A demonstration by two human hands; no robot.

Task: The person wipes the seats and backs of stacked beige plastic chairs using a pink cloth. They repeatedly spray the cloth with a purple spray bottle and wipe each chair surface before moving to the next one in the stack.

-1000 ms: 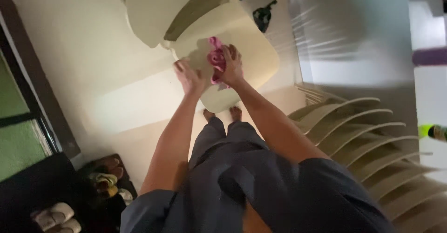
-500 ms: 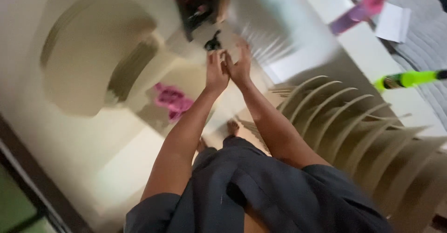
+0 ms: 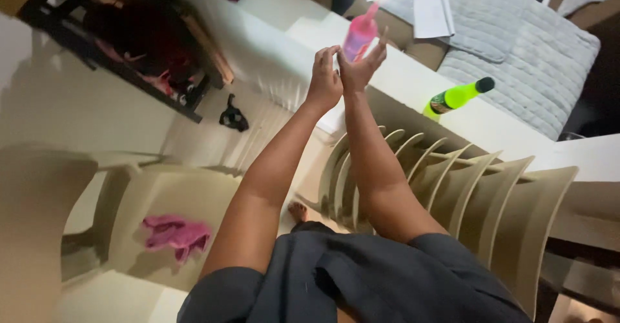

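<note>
Above white ledge, both hands open, nearest pink bottle.

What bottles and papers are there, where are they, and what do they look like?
Pink spray bottle: on the white ledge, just behind the right hand and the left hand; slim, with a pale pink top.
Green bottle: lying tilted farther along the ledge; bright green, dark cap, dark label band.
White papers: flat on the grey quilted cover.
</note>
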